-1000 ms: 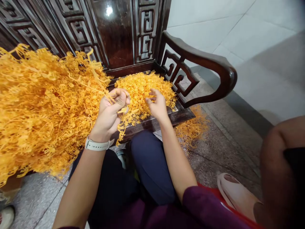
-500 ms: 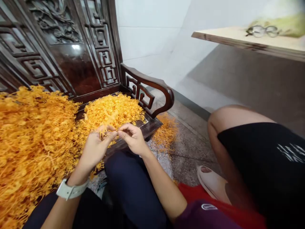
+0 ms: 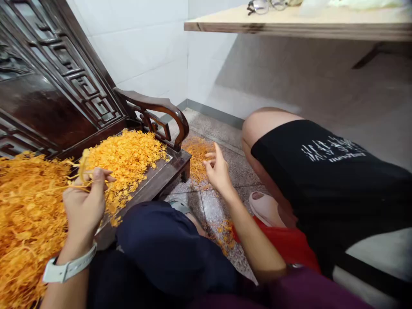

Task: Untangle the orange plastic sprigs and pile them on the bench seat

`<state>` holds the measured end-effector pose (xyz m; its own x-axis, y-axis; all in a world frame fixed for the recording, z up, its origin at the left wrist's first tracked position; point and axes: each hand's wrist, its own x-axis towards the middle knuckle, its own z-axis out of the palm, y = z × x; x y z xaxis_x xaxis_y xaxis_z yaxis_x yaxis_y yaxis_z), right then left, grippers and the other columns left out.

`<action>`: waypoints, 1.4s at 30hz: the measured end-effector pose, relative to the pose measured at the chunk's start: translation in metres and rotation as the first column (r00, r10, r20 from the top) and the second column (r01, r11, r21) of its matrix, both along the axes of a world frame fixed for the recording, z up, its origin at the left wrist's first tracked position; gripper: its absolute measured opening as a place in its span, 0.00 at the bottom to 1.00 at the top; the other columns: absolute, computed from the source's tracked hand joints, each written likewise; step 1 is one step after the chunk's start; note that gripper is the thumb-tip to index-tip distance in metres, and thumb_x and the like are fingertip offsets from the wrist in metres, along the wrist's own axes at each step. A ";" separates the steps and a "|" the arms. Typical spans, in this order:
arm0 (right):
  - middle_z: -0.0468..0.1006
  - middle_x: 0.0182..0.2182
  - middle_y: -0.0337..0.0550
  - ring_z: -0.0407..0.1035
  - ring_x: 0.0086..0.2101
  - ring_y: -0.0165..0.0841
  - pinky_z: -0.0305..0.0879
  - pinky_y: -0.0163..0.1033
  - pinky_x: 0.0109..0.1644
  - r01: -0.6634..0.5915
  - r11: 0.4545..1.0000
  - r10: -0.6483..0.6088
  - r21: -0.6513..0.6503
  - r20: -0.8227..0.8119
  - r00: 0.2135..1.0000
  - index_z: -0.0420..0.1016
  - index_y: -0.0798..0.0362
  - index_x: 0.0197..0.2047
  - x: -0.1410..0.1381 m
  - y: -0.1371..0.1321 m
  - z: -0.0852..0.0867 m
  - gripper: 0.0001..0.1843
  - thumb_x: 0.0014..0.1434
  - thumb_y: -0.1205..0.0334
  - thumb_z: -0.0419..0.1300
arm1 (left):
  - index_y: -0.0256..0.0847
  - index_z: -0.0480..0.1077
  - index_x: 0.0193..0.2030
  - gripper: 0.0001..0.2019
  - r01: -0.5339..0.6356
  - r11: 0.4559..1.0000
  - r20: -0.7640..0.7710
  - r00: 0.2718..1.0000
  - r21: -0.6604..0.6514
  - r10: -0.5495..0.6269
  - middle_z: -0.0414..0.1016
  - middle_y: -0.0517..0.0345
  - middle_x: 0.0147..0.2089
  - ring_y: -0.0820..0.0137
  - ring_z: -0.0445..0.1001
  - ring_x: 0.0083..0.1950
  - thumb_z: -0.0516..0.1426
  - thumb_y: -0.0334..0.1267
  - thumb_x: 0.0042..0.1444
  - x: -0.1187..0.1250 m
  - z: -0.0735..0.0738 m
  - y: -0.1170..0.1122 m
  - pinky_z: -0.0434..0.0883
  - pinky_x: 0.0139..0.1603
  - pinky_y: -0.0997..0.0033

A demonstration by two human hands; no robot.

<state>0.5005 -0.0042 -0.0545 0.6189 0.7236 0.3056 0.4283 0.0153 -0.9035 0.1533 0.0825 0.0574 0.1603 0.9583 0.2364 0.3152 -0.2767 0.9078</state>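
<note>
My left hand pinches a yellow-orange branched stem between thumb and fingers, and its thin strands stick out to the left. Beside that hand is a large heap of tangled orange sprigs. Just beyond it, a smaller heap of yellow-orange flower-like pieces lies on the dark wooden bench seat. My right hand is stretched out above the floor, fingers apart, with nothing visible in it. Behind its fingertips, a loose pile of thin orange stems rests on the floor.
The bench's curved armrest rises beside the smaller heap. Another person's leg in black shorts is on the right. Glasses lie on a wooden tabletop above. More orange scraps lie on the floor near my knee.
My hands were together over the smaller heap and are now apart. The left has drawn back leftwards with the stem; the right has swung out over the floor and opened. The view has turned right.
</note>
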 end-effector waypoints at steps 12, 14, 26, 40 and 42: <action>0.81 0.38 0.43 0.73 0.36 0.34 0.70 0.42 0.42 -0.299 0.918 0.345 0.259 -0.157 0.925 0.81 0.50 0.48 -0.055 -0.046 0.082 0.12 0.67 0.52 0.67 | 0.41 0.79 0.35 0.37 0.123 0.987 0.324 0.934 0.103 -0.150 0.81 0.50 0.31 0.68 0.80 0.35 0.47 0.72 0.66 0.106 0.065 -0.038 0.75 0.37 0.70; 0.80 0.45 0.45 0.74 0.41 0.36 0.71 0.43 0.46 -0.454 0.846 0.474 0.279 -0.004 0.881 0.80 0.48 0.54 -0.067 -0.048 0.107 0.19 0.63 0.51 0.71 | 0.41 0.78 0.35 0.38 0.134 0.983 0.336 0.926 0.125 -0.169 0.81 0.50 0.33 0.67 0.81 0.37 0.45 0.75 0.65 0.115 0.073 -0.044 0.76 0.39 0.69; 0.80 0.32 0.39 0.72 0.32 0.30 0.69 0.39 0.40 -0.635 0.615 0.782 0.468 -0.257 0.568 0.78 0.51 0.41 -0.137 -0.003 0.155 0.11 0.68 0.52 0.66 | 0.42 0.70 0.50 0.27 0.406 0.912 0.532 0.786 -0.060 -0.315 0.80 0.56 0.40 0.73 0.78 0.34 0.70 0.59 0.55 0.076 0.096 -0.050 0.75 0.32 0.74; 0.58 0.23 0.31 0.52 0.24 0.27 0.57 0.34 0.29 -0.574 0.620 0.615 0.535 -0.785 -0.066 0.70 0.51 0.34 -0.187 0.099 0.125 0.12 0.73 0.65 0.57 | 0.44 0.72 0.50 0.21 0.336 0.939 0.232 0.921 -0.076 -0.311 0.79 0.59 0.35 0.73 0.76 0.31 0.72 0.49 0.56 -0.036 0.029 0.039 0.73 0.33 0.72; 0.58 0.22 0.31 0.51 0.23 0.27 0.57 0.34 0.29 -0.559 0.644 0.577 0.522 -0.811 -0.092 0.69 0.51 0.33 -0.201 0.120 0.116 0.14 0.74 0.67 0.55 | 0.42 0.75 0.50 0.22 0.269 0.963 0.123 0.957 -0.032 -0.263 0.79 0.58 0.37 0.71 0.79 0.38 0.74 0.44 0.52 -0.053 0.010 0.056 0.75 0.41 0.71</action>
<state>0.3000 0.1156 0.0619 -0.2103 0.9767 -0.0440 -0.7924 -0.1966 -0.5775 0.0999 0.1383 0.0673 0.3852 0.8953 0.2237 0.1274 -0.2917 0.9480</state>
